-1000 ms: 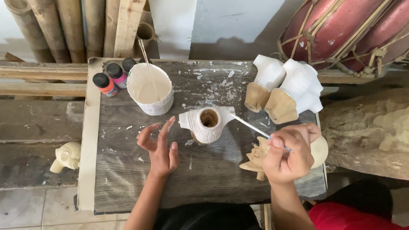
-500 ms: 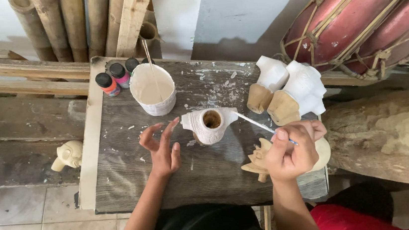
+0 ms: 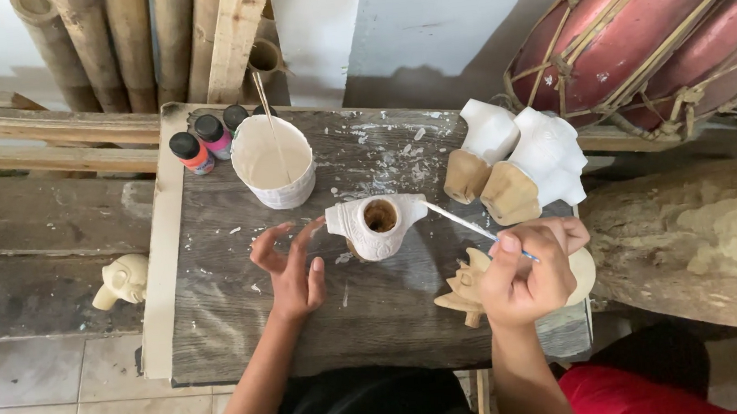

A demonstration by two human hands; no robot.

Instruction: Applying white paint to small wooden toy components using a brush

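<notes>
Since half a second ago almost nothing has shifted: the brush tip sits at the same shoulder of the white-coated carving, and my left hand has only edged a little nearer its other side. To me that reads as one stroke carrying on, not a fresh one starting.

My right hand [image 3: 533, 274], at about four o'clock from the middle of the desk [image 3: 219, 338], has its grip pinched shut on a thin paintbrush [image 3: 469, 225] — the bristles touch the right shoulder of the small white carving [image 3: 377, 226]. That carving stands upright near the desk's centre, its unpainted hollow top facing up. My left hand [image 3: 289, 273] hovers at its eight o'clock, grip spread, fingertips close to the piece, though I cannot tell if they touch it.

Under my right hand lies a bare wooden carving [image 3: 462, 290] with spiky edges, unpainted. At two o'clock two larger carvings [image 3: 526, 160] lean together, white on top with raw wood bases. At eleven o'clock a white paint cup [image 3: 272, 162] holds a stick, with small paint bottles [image 3: 205, 142] just beside it — and a pale little figure [image 3: 122, 280] rests on the bench off the desk at nine o'clock.
</notes>
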